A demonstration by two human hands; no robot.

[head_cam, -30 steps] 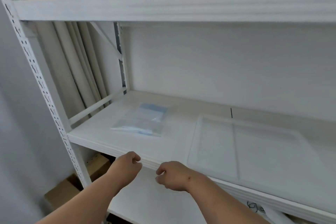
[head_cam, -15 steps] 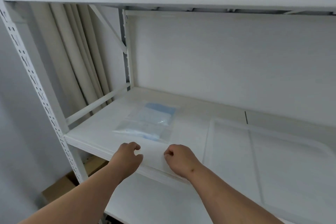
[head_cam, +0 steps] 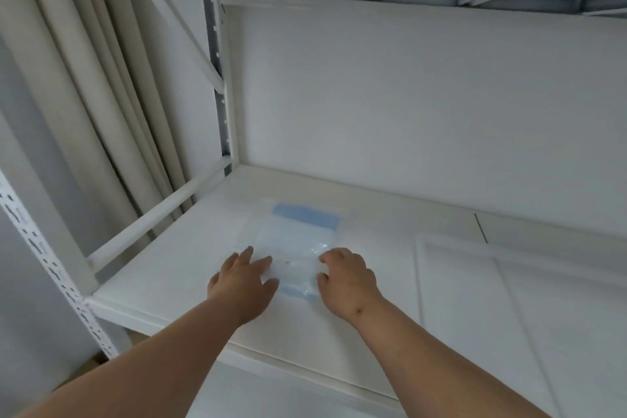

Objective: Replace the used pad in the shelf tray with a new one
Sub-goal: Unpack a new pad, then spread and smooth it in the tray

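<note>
**Both hands at the bagged pad on the shelf**

A clear bag with a blue pad [head_cam: 298,241] is lying flat on the white shelf [head_cam: 163,268], left of the white tray [head_cam: 529,299]. Its left edge is being touched by the left hand [head_cam: 242,280], fingers extended. Its right edge is being pinched by the curled fingers of the right hand [head_cam: 347,282].

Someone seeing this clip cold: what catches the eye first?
Two bare hands, the left hand and the right hand, rest on either side of a clear packet with blue inside on the white shelf. To the right lies a shallow white tray.
</note>
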